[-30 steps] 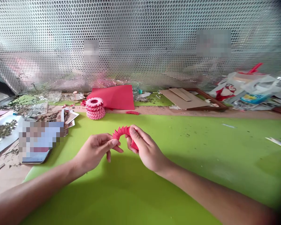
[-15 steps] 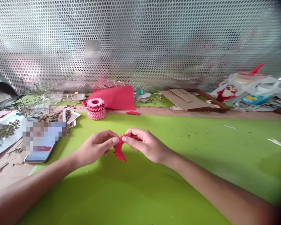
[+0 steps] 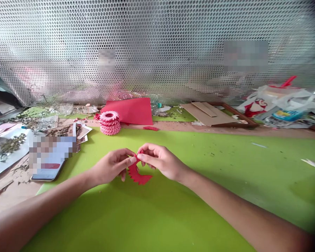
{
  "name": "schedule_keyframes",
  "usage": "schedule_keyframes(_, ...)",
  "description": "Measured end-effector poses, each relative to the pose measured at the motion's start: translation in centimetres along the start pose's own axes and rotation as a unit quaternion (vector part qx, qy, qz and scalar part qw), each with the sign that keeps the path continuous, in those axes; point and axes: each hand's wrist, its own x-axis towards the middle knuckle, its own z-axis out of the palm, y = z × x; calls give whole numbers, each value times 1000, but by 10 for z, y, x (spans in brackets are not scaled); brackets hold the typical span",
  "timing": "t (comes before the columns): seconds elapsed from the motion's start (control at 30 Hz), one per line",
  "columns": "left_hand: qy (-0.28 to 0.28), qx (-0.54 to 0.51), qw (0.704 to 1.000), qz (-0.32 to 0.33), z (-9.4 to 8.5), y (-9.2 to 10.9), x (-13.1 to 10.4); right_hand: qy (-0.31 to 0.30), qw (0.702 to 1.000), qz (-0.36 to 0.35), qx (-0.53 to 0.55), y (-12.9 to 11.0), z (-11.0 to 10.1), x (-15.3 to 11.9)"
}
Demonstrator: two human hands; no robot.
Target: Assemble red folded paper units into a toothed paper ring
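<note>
The left hand (image 3: 112, 166) and right hand (image 3: 165, 162), equally near, pinch between their fingers the top of a red notched strip (image 3: 138, 177) above the green surface's (image 3: 147, 217) middle, its long axis curling toward the near edge, then rightward.

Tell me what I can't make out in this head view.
All in the head view:
Curved, saw-toothed red paper strip: much of its upper end is covered by the left hand and right hand.
Flat rectangular glossy phone: much of its display is masked by pixel blocks.
Large flat red paper sheet: lower left part hidden behind the round pink-and-white paper stack.
Scene beyond the silver perforated metal panel: blurred through its mesh.
</note>
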Motion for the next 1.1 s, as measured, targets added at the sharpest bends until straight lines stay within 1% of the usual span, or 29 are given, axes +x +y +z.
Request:
schedule_keyframes(0.03,-3,0,1000,2,0,-2,1,-5,1000,2,-3,1,-2,1)
schedule_keyframes(0.1,2,4,1000,3,-2,-7,4,1,999,7,-36,4,-13,4)
schedule_keyframes(0.17,14,8,1000,2,-4,-10,5,45,993,10,-109,6,-31,7)
schedule_keyframes(0.23,27,0,1000,1,-8,-12,6,118,969,11,-218,9,-51,12)
schedule_keyframes(0.3,35,-20,999,-2,-11,-12,7,157,926,31,-342,10,-68,19)
schedule_keyframes(0.37,37,-46,998,-7,-12,-13,8,169,903,42,-393,11,-79,30)
schedule_keyframes(0.43,38,-67,997,-17,-13,-14,9,177,882,46,-433,13,-86,44)
schedule_keyframes(0.5,39,-75,996,-26,-14,-14,10,176,863,39,-472,16,-88,59)
schedule_keyframes(0.6,37,-50,998,-29,-14,-13,10,150,846,32,-511,22,-88,76)
schedule_keyframes(0.73,16,4,1000,-20,-14,-13,10,132,835,18,-534,29,-84,83)
schedule_keyframes(0.83,5,13,1000,-9,-14,-15,10,135,837,9,-530,33,-84,82)
schedule_keyframes(1.03,-15,15,1000,13,-14,-16,9,141,868,17,-476,40,-86,88)
schedule_keyframes(1.1,-11,17,999,24,-14,-18,8,138,878,17,-458,42,-86,90)
